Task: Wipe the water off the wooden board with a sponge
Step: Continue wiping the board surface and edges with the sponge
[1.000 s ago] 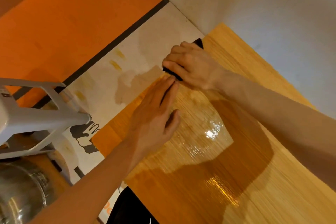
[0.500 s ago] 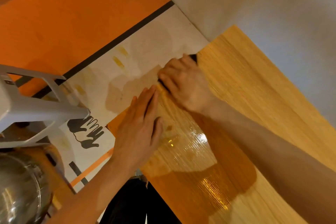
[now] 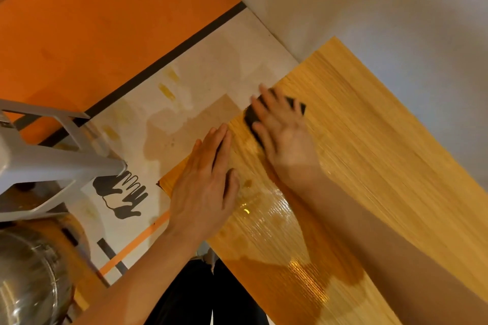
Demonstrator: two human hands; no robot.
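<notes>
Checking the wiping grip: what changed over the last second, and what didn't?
The right hand has loosened: its fingers, earlier curled round the black sponge, now lie spread and fairly straight on top, pressing it at the left edge of the light wooden board. Unchanged: the left hand rests flat on the board, and the glossy water patch remains.

No readable text — seemingly.

Right hand (image 3: 286, 140) presses a dark sponge (image 3: 250, 116) at the wooden board's (image 3: 369, 153) left edge; left hand (image 3: 203, 187) lies flat beside glistening water (image 3: 264, 219).
</notes>
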